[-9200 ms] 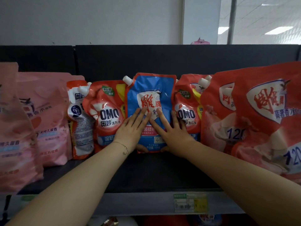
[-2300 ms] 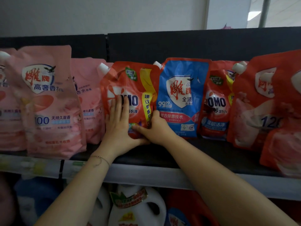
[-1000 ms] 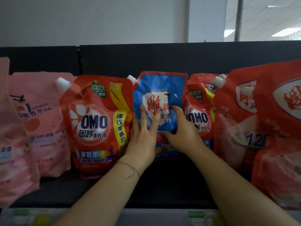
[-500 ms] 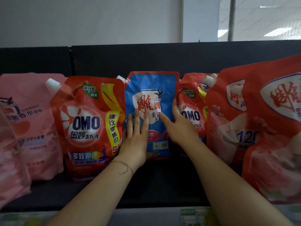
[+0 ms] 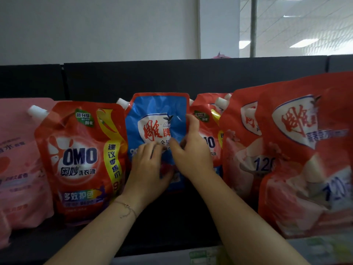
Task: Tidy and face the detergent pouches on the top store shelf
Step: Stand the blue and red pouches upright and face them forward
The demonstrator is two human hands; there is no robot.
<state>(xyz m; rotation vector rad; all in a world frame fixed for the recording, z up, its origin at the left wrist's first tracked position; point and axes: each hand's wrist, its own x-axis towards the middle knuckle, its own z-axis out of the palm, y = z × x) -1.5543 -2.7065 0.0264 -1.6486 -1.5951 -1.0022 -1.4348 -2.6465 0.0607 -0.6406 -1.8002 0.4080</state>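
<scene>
A blue detergent pouch (image 5: 156,113) stands upright mid-shelf, label facing me, its front creased. My left hand (image 5: 149,169) lies on its lower front with fingers curled into the film and the thumb under them. My right hand (image 5: 193,150) holds the pouch's right edge, fingers reaching up the side and thumb on the front. A large red OMO pouch (image 5: 80,159) stands just to the left, further forward. A smaller red OMO pouch (image 5: 204,119) is partly hidden behind my right hand.
Big red pouches (image 5: 246,146) (image 5: 305,169) crowd the right and lean forward over the shelf edge. Pink pouches (image 5: 19,159) stand at the left. The dark shelf board (image 5: 172,226) shows in front of the blue pouch, with a black back panel (image 5: 191,77) behind and a price rail (image 5: 200,255) below.
My left hand's fingers went from flat to curled on the blue pouch. My right hand slid up its right edge, and the pouch's front now looks creased.
</scene>
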